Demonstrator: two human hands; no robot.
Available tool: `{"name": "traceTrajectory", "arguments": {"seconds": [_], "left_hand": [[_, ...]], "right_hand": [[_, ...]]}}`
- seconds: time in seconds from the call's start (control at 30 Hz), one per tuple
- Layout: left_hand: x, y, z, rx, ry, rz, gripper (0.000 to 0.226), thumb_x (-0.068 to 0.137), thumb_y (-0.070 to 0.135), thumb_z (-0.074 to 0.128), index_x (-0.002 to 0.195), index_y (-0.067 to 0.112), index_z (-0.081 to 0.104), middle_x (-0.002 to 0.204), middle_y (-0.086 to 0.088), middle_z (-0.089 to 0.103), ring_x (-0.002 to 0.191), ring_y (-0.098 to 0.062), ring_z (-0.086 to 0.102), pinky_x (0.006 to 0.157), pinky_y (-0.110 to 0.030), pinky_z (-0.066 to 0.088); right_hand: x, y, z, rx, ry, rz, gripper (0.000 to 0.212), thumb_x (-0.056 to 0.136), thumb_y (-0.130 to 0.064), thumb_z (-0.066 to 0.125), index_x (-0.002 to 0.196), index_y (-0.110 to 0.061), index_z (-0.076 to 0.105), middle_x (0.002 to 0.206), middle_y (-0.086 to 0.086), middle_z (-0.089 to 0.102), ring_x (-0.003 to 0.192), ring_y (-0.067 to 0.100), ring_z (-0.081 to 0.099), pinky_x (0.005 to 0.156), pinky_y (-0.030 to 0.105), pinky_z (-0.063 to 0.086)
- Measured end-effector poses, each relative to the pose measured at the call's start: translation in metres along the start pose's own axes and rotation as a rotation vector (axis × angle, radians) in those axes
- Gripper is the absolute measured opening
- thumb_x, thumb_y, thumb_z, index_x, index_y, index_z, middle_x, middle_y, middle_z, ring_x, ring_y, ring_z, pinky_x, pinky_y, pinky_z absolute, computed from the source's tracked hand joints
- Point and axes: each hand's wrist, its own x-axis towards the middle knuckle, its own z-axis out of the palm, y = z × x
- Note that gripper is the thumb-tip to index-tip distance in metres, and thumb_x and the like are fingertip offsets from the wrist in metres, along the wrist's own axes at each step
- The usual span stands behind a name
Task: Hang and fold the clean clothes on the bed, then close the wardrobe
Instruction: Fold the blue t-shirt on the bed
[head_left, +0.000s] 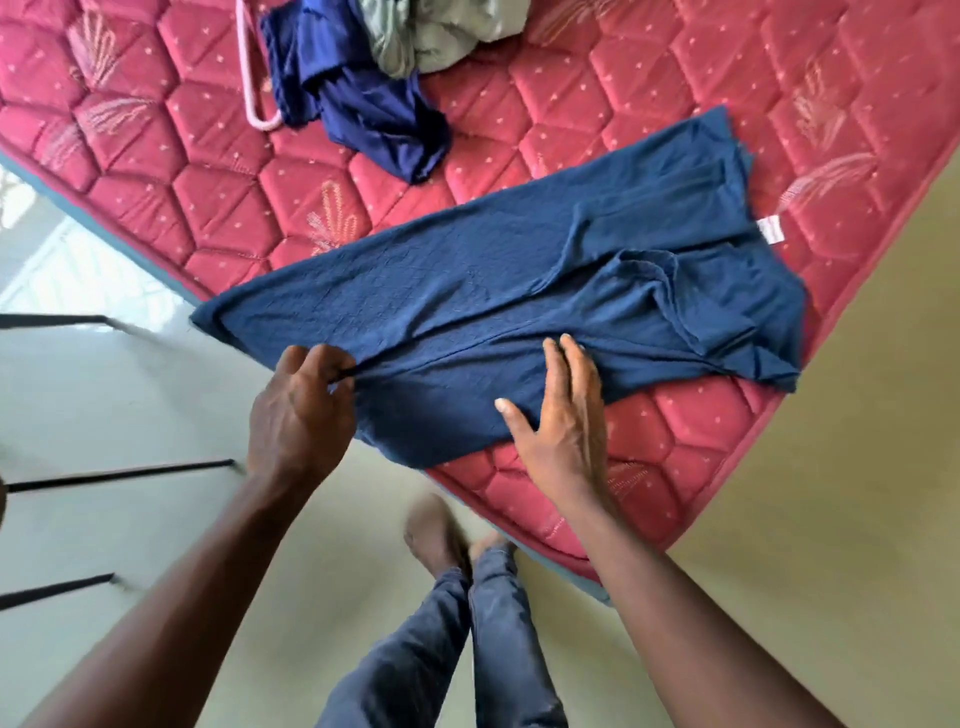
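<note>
Where the red quilted mattress (597, 130) narrows to its corner at lower centre of the head view, a blue T-shirt (467, 291) lies spread across it. Its long axis runs from centre left up to centre right.

- One end of the shirt reaches the mattress edge at centre left. At the other end, a white label (770, 228) sticks out onto the mattress.
- A sleeve (675, 296) is turned in over the body of the shirt, right of centre, and the cloth is creased around it.
- Left grip (301, 410), lower left of centre: fingers curled, pinching a gather of the shirt's near edge just off the mattress side. The cloth is drawn taut toward it.
- Right grip (563, 421), lower centre: released, fingers straight and together, thumb spread. The palm lies flat on the shirt near its lower edge, with the heel of the hand over bare mattress.
- Upper centre, well apart from the shirt: a crumpled dark blue shiny garment (363, 104), with a pale grey-green garment (431, 36) bunched against its top right.
- A pink hanger (253, 88) lies just left of the shiny garment, partly under it.
- Bottom centre: the person's legs in blue jeans (457, 649) over a pale floor (805, 493).
- Left edge: thin black bars (119, 475), blurred, so I can't tell what they belong to.
</note>
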Motion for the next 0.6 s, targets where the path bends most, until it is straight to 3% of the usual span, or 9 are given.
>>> {"name": "traceTrajectory", "arguments": {"seconds": [0.1,0.17,0.23,0.27,0.33,0.43,0.53,0.6], "left_hand": [[-0.008,0.038,0.007,-0.098,-0.046,0.109,0.018,0.091,0.015,0.071,0.108,0.023,0.069,0.101,0.001,0.067,0.069,-0.022,0.061,0.073,-0.037,0.053],[-0.007,0.070,0.022,-0.146,-0.133,0.196,0.017,0.090,0.013,0.072,0.104,0.023,0.070,0.092,0.006,0.068,0.065,-0.014,0.057,0.069,-0.031,0.049],[-0.001,0.102,0.036,-0.190,-0.207,0.291,0.021,0.090,0.012,0.072,0.107,0.023,0.069,0.091,0.007,0.068,0.066,-0.013,0.058,0.071,-0.030,0.048],[0.003,0.120,0.043,-0.198,-0.238,0.349,0.024,0.090,0.012,0.071,0.111,0.023,0.068,0.096,0.006,0.068,0.069,-0.015,0.061,0.073,-0.031,0.050],[0.016,0.157,0.057,-0.175,-0.275,0.455,0.032,0.089,0.014,0.070,0.119,0.022,0.064,0.111,0.000,0.066,0.082,-0.026,0.067,0.079,-0.037,0.055],[0.041,0.213,0.080,-0.057,-0.264,0.628,0.050,0.086,0.022,0.072,0.134,0.022,0.057,0.130,-0.004,0.057,0.104,-0.034,0.065,0.085,-0.048,0.055],[0.064,0.262,0.108,0.220,-0.261,0.906,0.078,0.076,0.047,0.079,0.144,0.025,0.049,0.148,-0.001,0.047,0.129,-0.030,0.051,0.104,-0.052,0.043],[0.075,0.284,0.123,0.372,-0.307,1.016,0.083,0.072,0.058,0.079,0.143,0.025,0.052,0.153,-0.002,0.045,0.137,-0.029,0.045,0.116,-0.059,0.027]], "right_hand": [[0.003,0.004,-0.023,0.209,0.269,0.097,0.055,0.093,-0.031,0.072,0.141,-0.009,0.055,0.143,0.012,0.052,0.133,0.030,0.050,0.113,0.041,0.041],[0.013,0.021,-0.045,0.280,0.552,0.340,0.049,0.093,-0.029,0.071,0.134,-0.007,0.056,0.128,0.013,0.059,0.118,0.034,0.056,0.102,0.047,0.046],[0.025,0.045,-0.070,0.309,0.754,0.560,0.056,0.087,-0.023,0.070,0.137,-0.002,0.053,0.123,0.019,0.056,0.112,0.039,0.056,0.100,0.049,0.046],[0.030,0.060,-0.083,0.318,0.758,0.631,0.063,0.084,-0.018,0.069,0.141,-0.003,0.049,0.127,0.021,0.052,0.113,0.038,0.056,0.103,0.045,0.046],[0.039,0.088,-0.106,0.299,0.585,0.731,0.076,0.081,-0.008,0.068,0.152,-0.011,0.041,0.143,0.018,0.041,0.118,0.030,0.054,0.103,0.031,0.044],[0.044,0.124,-0.123,0.160,0.259,0.681,0.082,0.079,-0.010,0.074,0.153,-0.022,0.041,0.149,0.010,0.041,0.123,0.032,0.055,0.102,0.040,0.045],[0.045,0.151,-0.131,0.109,0.137,0.544,0.062,0.080,-0.008,0.073,0.139,-0.021,0.059,0.136,0.006,0.051,0.118,0.029,0.060,0.102,0.037,0.047],[0.047,0.162,-0.136,0.069,0.119,0.462,0.048,0.081,-0.005,0.069,0.127,-0.016,0.068,0.127,0.006,0.056,0.114,0.026,0.062,0.101,0.033,0.047]]}}
